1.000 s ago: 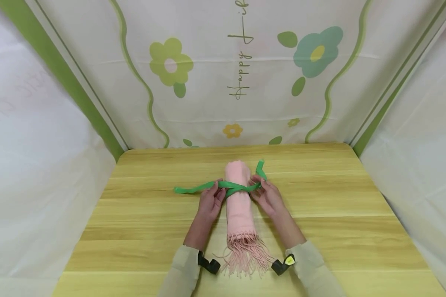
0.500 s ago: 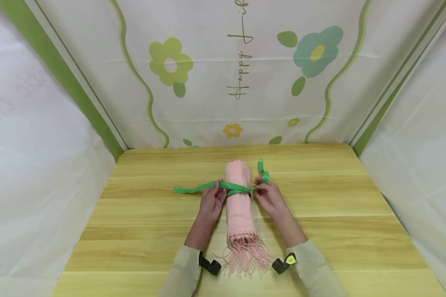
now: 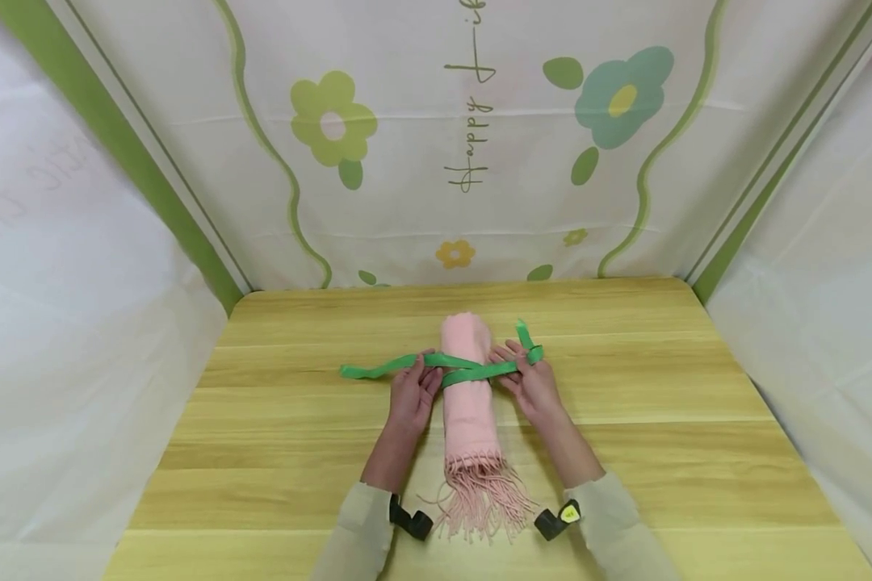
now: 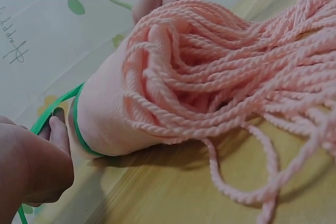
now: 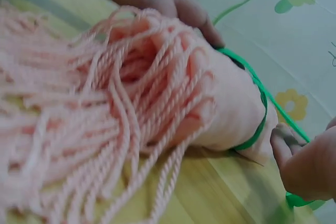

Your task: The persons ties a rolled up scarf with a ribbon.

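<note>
A rolled pink scarf (image 3: pixel 471 424) lies lengthwise on the table, its twisted fringe (image 4: pixel 252 72) spread toward the near side. Round the upper part of the roll goes a green ribbon (image 3: pixel 467 375), with its two ends crossing on top. At the roll's left side my left hand (image 3: pixel 412 397) pinches one length of ribbon between thumb and fingers; the tail trails off to the left. My right hand (image 3: pixel 535 389), on the right side, holds the other length, whose tail loops past the thumb and points up. The ribbon's underside pass is hidden by the scarf.
The wood-grain table (image 3: pixel 291 452) extends to both sides. A white cloth backdrop (image 3: pixel 407 202) with printed flowers stands at its far edge, and white cloth walls (image 3: pixel 80 363) flank it. Black wrist cameras (image 3: pixel 555 520) sit at the sleeve cuffs.
My right hand has shifted slightly right and drawn its ribbon length out to the right, so it lies straighter across the scarf. The left hand stays nearly in place.
</note>
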